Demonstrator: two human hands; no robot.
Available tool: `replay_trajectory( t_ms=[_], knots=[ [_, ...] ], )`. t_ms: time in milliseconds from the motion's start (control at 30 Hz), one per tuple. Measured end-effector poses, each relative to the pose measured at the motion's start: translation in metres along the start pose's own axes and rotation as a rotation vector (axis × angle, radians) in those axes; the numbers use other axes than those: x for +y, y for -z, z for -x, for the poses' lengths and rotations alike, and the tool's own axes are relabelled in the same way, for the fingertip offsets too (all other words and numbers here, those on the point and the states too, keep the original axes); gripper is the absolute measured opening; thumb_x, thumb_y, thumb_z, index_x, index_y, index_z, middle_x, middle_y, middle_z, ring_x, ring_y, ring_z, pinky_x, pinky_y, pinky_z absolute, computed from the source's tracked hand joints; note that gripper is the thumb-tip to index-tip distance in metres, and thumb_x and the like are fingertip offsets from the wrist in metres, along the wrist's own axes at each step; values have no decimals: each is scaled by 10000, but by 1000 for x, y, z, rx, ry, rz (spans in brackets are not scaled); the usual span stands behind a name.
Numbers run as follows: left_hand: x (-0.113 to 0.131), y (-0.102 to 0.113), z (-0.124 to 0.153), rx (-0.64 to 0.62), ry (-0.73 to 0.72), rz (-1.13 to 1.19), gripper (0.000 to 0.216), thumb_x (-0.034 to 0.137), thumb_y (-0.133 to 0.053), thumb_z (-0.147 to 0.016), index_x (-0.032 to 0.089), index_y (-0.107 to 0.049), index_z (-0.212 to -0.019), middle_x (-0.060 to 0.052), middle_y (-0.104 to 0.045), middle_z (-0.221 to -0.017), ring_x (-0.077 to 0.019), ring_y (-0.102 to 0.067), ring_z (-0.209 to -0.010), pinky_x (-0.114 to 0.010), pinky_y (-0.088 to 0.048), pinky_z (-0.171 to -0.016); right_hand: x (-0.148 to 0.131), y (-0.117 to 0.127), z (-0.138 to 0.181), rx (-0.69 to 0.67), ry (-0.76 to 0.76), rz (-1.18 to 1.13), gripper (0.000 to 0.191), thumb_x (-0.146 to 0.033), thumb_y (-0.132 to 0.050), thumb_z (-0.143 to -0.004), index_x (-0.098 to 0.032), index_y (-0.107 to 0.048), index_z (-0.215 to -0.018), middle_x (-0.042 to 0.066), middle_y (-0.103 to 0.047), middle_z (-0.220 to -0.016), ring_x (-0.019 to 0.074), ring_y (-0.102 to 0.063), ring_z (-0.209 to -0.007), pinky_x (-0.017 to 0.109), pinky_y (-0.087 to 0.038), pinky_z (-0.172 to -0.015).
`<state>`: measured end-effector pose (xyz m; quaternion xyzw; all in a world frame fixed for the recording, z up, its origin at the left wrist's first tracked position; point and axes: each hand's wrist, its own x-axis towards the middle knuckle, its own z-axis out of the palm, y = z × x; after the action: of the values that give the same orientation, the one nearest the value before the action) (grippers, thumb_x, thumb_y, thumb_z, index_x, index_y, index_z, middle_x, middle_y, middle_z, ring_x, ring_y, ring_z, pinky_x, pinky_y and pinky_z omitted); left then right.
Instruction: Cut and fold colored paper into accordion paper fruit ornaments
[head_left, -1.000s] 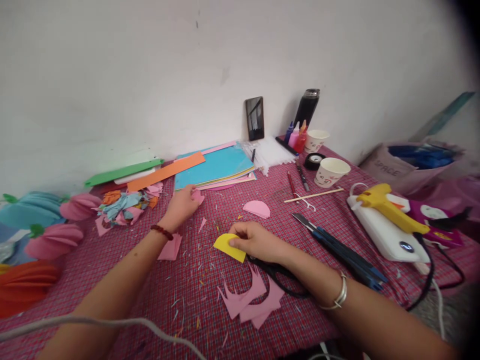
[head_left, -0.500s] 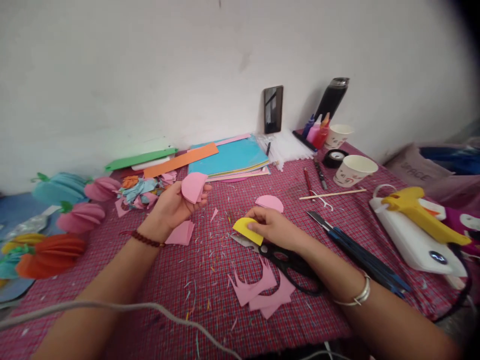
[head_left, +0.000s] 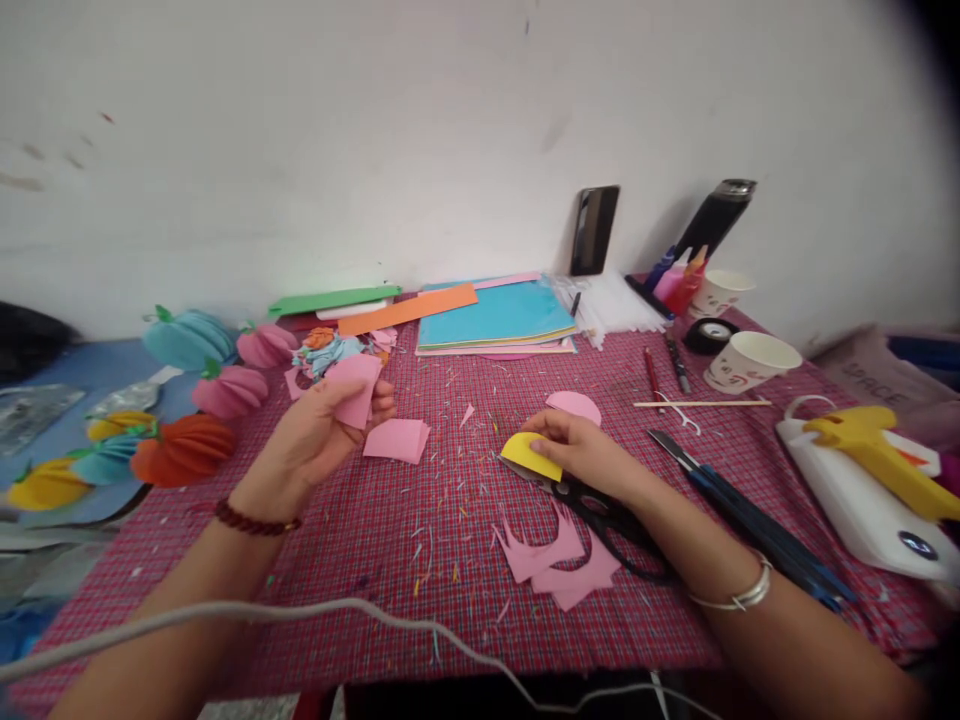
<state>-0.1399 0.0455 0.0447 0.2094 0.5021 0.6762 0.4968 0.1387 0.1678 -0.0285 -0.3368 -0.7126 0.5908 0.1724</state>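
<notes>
Pink rounded paper pieces (head_left: 354,388) are pinched in my left hand (head_left: 315,425), raised over the left half of the table. My right hand (head_left: 589,452) grips a yellow half-round piece of paper (head_left: 531,455) just above the black-handled scissors (head_left: 592,510). A small stack of squarish pink paper (head_left: 397,441) lies on the cloth near my left hand. Behind my right hand rests a pink half-round paper (head_left: 574,405). Pink offcuts with curved edges (head_left: 559,555) lie in front of the scissors.
Paper pumpkins (head_left: 184,450) and paper scraps (head_left: 330,352) sit left. Coloured sheets (head_left: 495,312) and a phone (head_left: 596,230) are at the back. To the right are paper cups (head_left: 750,362), a box cutter (head_left: 757,520) and a yellow glue gun (head_left: 877,455). A cable (head_left: 360,605) crosses the front.
My left hand has moved left with the pink paper, further from the stack. My right hand still holds the yellow piece by the scissors. The view has turned leftward.
</notes>
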Motion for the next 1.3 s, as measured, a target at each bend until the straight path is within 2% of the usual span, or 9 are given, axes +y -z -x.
replay_trajectory(
  t_ms=[100,233,400,500,633,767,933,1133,1300],
  knots=[
    [-1,8,8,-147,60,49,185,187,-504,-816,97,-647,-890,-115,-688,-792,-187,-644,-658,-335,-564,-659,-9,-11,3,-45,8,-20,155,-268,-581,-787,-184,-587,-917,23,-637,-802,147,-591,-678,267,-434,-594],
    [-18,-2,18,-348,122,-19,234,332,-560,-821,112,-641,-807,-48,-601,-652,-111,-496,-496,-222,-427,-443,-15,-35,4,-86,30,44,109,-211,-557,-808,-185,-594,-907,5,-623,-749,136,-579,-654,247,-426,-569],
    [-39,-14,29,-362,58,-248,160,211,-709,-706,141,-645,-835,54,-451,-555,-50,-321,-458,-170,-258,-419,-19,-54,3,-62,143,309,172,-162,-534,-828,-186,-625,-971,28,-651,-831,161,-604,-749,288,-460,-668],
    [-45,-17,36,-345,-38,-427,229,201,-704,-694,169,-667,-918,32,-548,-650,-78,-434,-531,-196,-347,-503,-35,-59,8,40,345,417,369,-256,-587,-843,-184,-547,-1203,93,-630,-1056,215,-589,-951,384,-457,-848],
    [-50,-25,49,-426,-193,-625,237,200,-652,-726,201,-675,-962,-34,-650,-983,-192,-572,-917,-321,-437,-838,-62,-70,20,70,617,243,558,-331,-558,-884,-196,-344,-1381,129,-520,-1245,210,-518,-1124,397,-429,-958],
    [-59,-36,58,-593,-46,-365,348,126,-638,-691,204,-621,-1030,-36,-633,-987,-175,-567,-881,-314,-452,-805,-78,-83,30,108,707,401,514,-261,-565,-875,-191,-390,-1353,118,-524,-1226,227,-478,-1144,425,-395,-996],
    [-66,-49,62,-459,208,-158,141,96,-642,-659,159,-592,-775,9,-569,-677,-105,-521,-621,-248,-447,-626,-80,-85,35,129,716,513,324,-136,-423,-912,-164,-507,-1223,111,-570,-1142,214,-500,-1084,405,-405,-972],
    [-65,-60,56,-443,300,-135,86,223,-623,-740,142,-618,-713,-50,-622,-677,-149,-582,-618,-298,-489,-611,-72,-69,31,169,709,446,244,-88,-418,-886,-193,-595,-1017,61,-639,-973,186,-563,-954,357,-446,-874],
    [-68,-64,44,-499,260,-134,105,42,-566,-604,146,-580,-612,14,-529,-559,-87,-463,-496,-219,-381,-505,-62,-69,27,236,706,381,438,-17,-373,-806,-204,-560,-1156,75,-646,-1103,185,-577,-1026,371,-452,-913]
  ],
)
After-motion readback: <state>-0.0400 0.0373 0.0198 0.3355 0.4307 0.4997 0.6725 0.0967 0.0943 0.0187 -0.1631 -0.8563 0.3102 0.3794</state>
